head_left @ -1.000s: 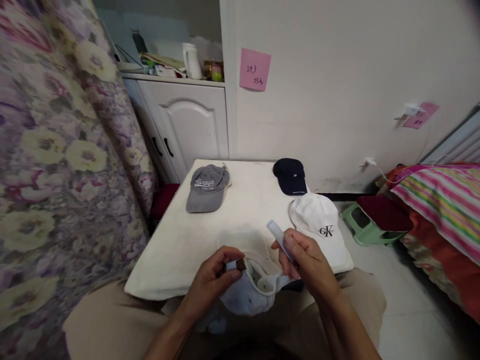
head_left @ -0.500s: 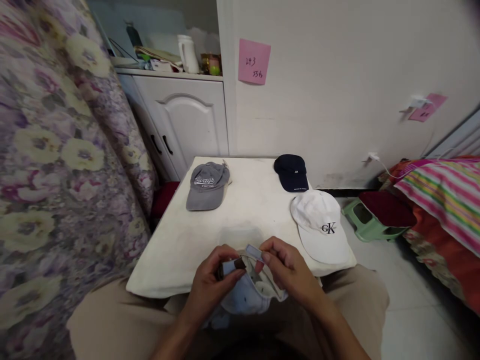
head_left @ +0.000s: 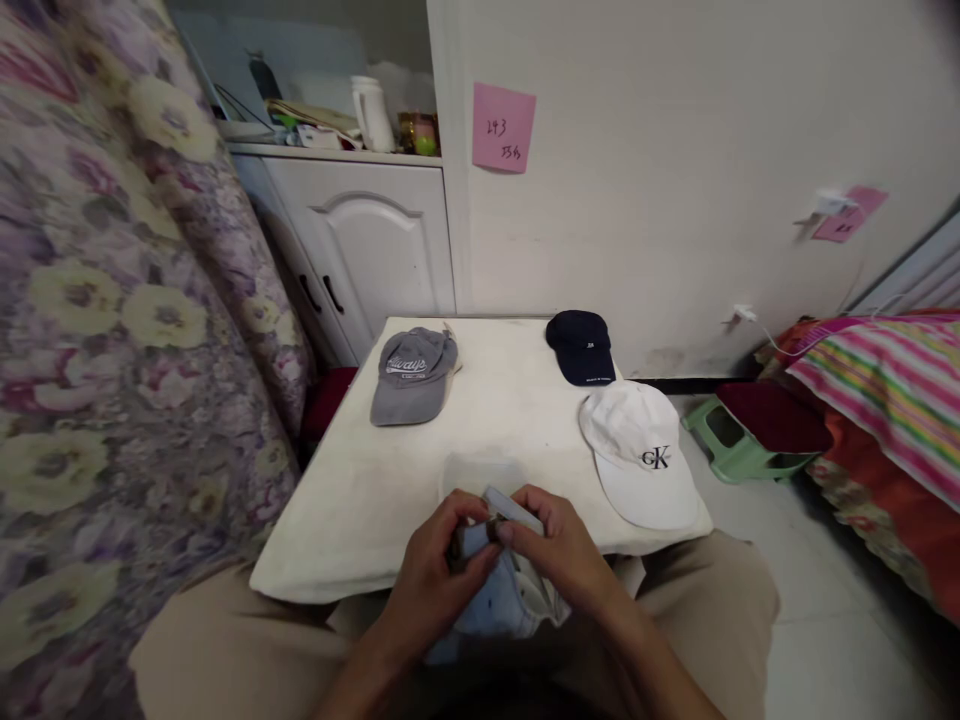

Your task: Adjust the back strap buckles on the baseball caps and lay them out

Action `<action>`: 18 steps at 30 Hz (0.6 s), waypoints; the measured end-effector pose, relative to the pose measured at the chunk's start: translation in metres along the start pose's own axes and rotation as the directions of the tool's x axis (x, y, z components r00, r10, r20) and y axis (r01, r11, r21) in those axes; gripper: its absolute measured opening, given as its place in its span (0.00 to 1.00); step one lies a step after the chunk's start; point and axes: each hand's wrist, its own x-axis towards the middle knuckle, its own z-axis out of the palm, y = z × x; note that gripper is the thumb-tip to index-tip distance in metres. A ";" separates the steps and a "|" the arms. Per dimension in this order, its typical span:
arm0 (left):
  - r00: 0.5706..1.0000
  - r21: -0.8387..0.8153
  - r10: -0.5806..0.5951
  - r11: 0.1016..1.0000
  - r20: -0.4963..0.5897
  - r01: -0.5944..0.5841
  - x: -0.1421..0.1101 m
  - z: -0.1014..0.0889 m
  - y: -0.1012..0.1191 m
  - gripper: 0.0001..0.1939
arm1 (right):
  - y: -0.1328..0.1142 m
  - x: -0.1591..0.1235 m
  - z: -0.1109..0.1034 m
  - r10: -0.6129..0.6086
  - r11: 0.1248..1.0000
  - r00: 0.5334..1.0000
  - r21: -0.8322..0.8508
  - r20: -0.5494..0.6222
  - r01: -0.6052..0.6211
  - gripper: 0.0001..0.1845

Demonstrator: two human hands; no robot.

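A light blue cap (head_left: 495, 605) is between my hands above my lap, at the table's near edge, with its pale inside partly showing. My left hand (head_left: 431, 565) is closed on one end of its back strap (head_left: 475, 540), where a small dark brown piece shows. My right hand (head_left: 566, 555) pinches the other strap end (head_left: 517, 508), a pale blue strip. The strap ends overlap at my fingertips. Just how they meet is hidden by my fingers.
On the cream-covered table (head_left: 390, 500) lie a grey cap (head_left: 412, 375) at left, a navy cap (head_left: 581, 345) at back right and a white cap (head_left: 637, 455) at right. A floral curtain (head_left: 150, 400) hangs left. A green stool (head_left: 731, 455) stands right, near the bed (head_left: 900, 400).
My right hand has moved left with its strap end, bringing it against the end in my left hand. My left hand has shifted slightly right.
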 end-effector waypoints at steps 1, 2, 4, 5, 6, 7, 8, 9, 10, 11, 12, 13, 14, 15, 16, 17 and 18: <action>1.000 -0.005 0.012 1.000 0.007 -0.012 0.000 0.000 0.000 0.07 | 0.001 0.000 -0.001 -0.006 1.000 1.000 0.022 0.004 0.006 0.10; 1.000 -0.014 0.020 1.000 0.013 -0.020 0.000 0.000 0.000 0.08 | 0.003 0.001 -0.001 -0.011 0.999 1.000 0.045 0.006 0.011 0.10; 0.999 -0.034 0.027 0.999 0.018 -0.027 -0.001 0.000 0.000 0.08 | 0.006 0.001 -0.001 -0.017 0.996 1.000 0.082 0.003 0.017 0.12; 0.999 -0.043 0.027 0.999 0.021 -0.026 -0.001 -0.001 0.000 0.08 | 0.007 0.002 -0.001 -0.016 0.995 1.000 0.095 -0.001 0.016 0.13; 0.999 -0.049 0.025 0.998 0.020 -0.024 0.000 -0.001 0.000 0.09 | 0.008 0.002 -0.001 -0.014 0.994 1.000 0.107 -0.005 0.015 0.13; 1.000 -0.054 0.023 0.998 0.020 -0.022 0.000 -0.001 0.000 0.09 | 0.009 0.002 -0.001 -0.009 0.993 1.000 0.115 -0.009 0.010 0.14; 0.999 -0.057 0.022 0.998 0.025 -0.021 0.000 -0.002 0.000 0.08 | 0.009 0.002 -0.001 -0.002 0.993 1.000 0.120 -0.012 0.004 0.14; 0.999 -0.059 0.022 0.998 0.035 -0.020 0.001 -0.002 0.000 0.08 | 0.010 0.002 0.000 0.002 0.992 1.000 0.125 -0.016 0.000 0.14; 0.999 -0.061 0.025 0.998 0.046 -0.022 0.001 -0.003 0.000 0.07 | 0.010 0.002 0.000 0.004 0.992 1.000 0.130 -0.020 -0.001 0.14; 0.998 -0.065 0.033 0.997 0.058 -0.029 0.002 -0.003 0.000 0.06 | 0.010 0.002 0.000 0.001 0.991 1.000 0.135 -0.023 0.002 0.14; 0.997 -0.070 0.043 0.997 0.072 -0.038 0.003 -0.004 0.001 0.06 | 0.011 0.002 0.000 -0.005 0.990 1.000 0.138 -0.025 0.008 0.14; 0.995 -0.075 0.050 0.996 0.083 -0.044 0.004 -0.004 0.002 0.06 | 0.011 0.002 0.000 -0.013 0.990 1.000 0.139 -0.026 0.016 0.14; 0.994 -0.077 0.054 0.996 0.092 -0.047 0.004 -0.005 0.002 0.06 | 0.012 0.002 0.000 -0.019 0.990 0.999 0.137 -0.029 0.023 0.14; 0.994 -0.079 0.052 0.996 0.097 -0.045 0.005 -0.006 0.003 0.06 | 0.012 0.002 0.000 -0.024 0.991 0.999 0.131 -0.031 0.028 0.13; 0.994 -0.078 0.048 0.996 0.097 -0.040 0.006 -0.006 0.004 0.05 | 0.013 0.002 0.000 -0.027 0.992 0.999 0.122 -0.031 0.030 0.13; 0.994 -0.073 0.043 0.997 0.096 -0.036 0.006 -0.007 0.004 0.05 | 0.013 0.003 0.000 -0.029 0.993 0.999 0.112 -0.032 0.033 0.13; 0.995 -0.067 0.040 0.997 0.090 -0.034 0.007 -0.007 0.004 0.05 | 0.014 0.003 0.000 -0.030 0.994 0.999 0.102 -0.033 0.034 0.13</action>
